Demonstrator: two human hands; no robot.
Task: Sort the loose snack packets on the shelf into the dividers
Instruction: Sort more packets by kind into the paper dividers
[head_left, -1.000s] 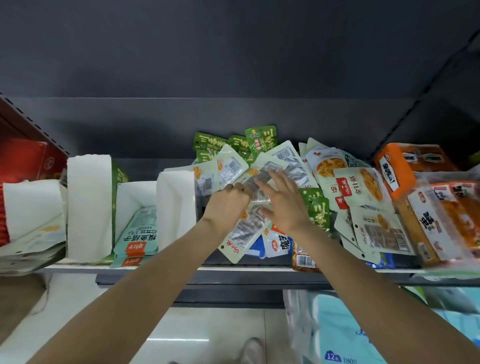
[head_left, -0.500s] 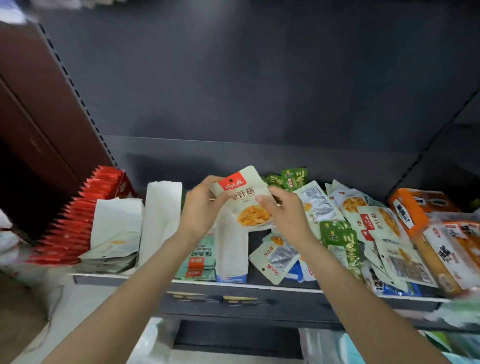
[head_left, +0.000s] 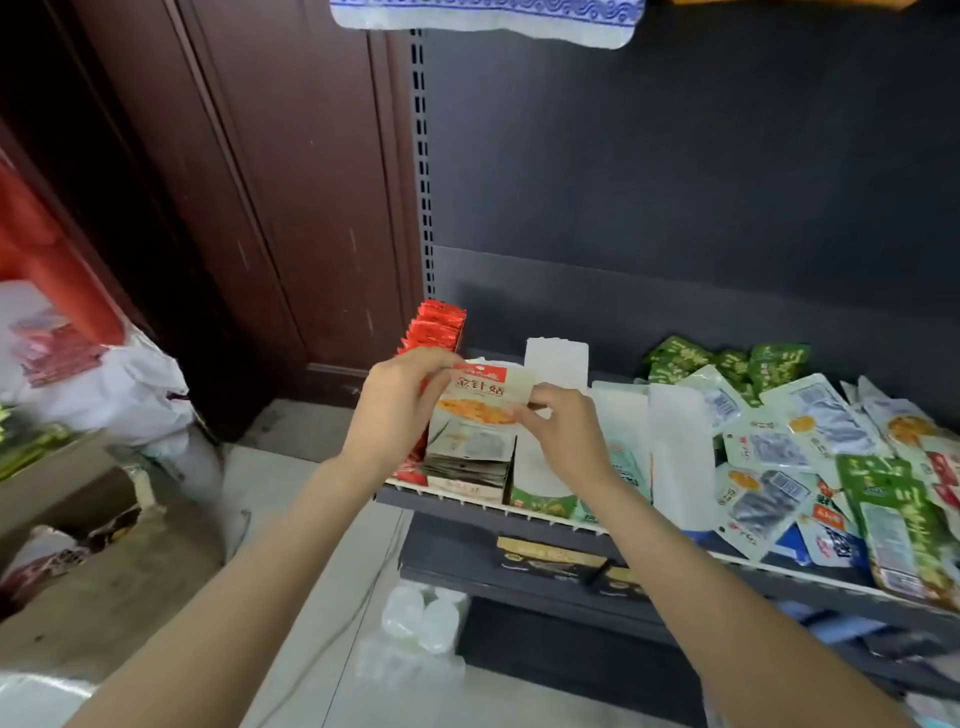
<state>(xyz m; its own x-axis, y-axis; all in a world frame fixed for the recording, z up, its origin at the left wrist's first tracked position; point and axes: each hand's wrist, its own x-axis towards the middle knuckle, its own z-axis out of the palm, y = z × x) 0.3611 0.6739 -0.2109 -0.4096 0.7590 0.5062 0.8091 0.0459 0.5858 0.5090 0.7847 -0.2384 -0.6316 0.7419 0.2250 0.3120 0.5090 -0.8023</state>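
Both forearms come in from the bottom edge and meet at the left end of the shelf (head_left: 519, 512).

Left hand (head_left: 397, 402): fingers curled, pinching the left edge of the white packet (head_left: 483, 402) near its top, thumb on the printed face. Right hand (head_left: 563, 434): fingers curled, pinching the packet's right edge, lower down.

Packet is held between the two hands, upright, face toward the camera. Red label at top, orange food picture below it. Long axis roughly vertical, top leaning slightly away. Lower part hangs free between the hands, just above a stack of similar packets (head_left: 467, 465) in the slot between the red packets (head_left: 435, 326) and a white divider (head_left: 555, 358). Can't tell whether it touches the stack.

Further right: more white dividers (head_left: 675, 441), then a loose pile of packets (head_left: 810, 447) lying flat across the shelf, white and green mixed. Green packets (head_left: 748, 364) sit at the back against the dark rear panel (head_left: 675, 182).
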